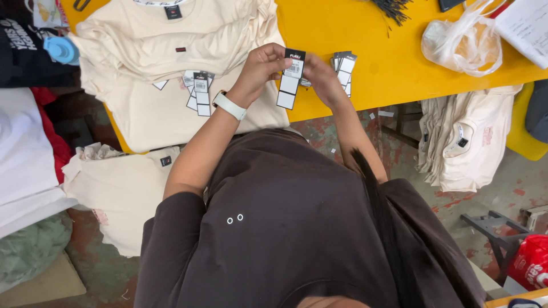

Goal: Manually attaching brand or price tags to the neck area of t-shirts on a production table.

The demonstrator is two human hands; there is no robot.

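Lying at table's (pixel 394 68) near edge: cream shirts (pixel 171 51), tag stack (pixel 344 65) | left hand (pixel 262 68), right hand (pixel 322 80) both pinch hang tag (pixel 290 80) between them

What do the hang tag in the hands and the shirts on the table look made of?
Hang tag: likely stiff card, matte black and white; it stays flat while pinched by left hand and right hand. Cream shirts: soft knit fabric, probably cotton; they fold and wrinkle.

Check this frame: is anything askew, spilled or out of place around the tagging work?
One cream shirt hangs off the yellow table edge toward the floor, below the stacked cream shirts. Small paper scraps lie on the floor. The left hand and right hand hold a hang tag normally.
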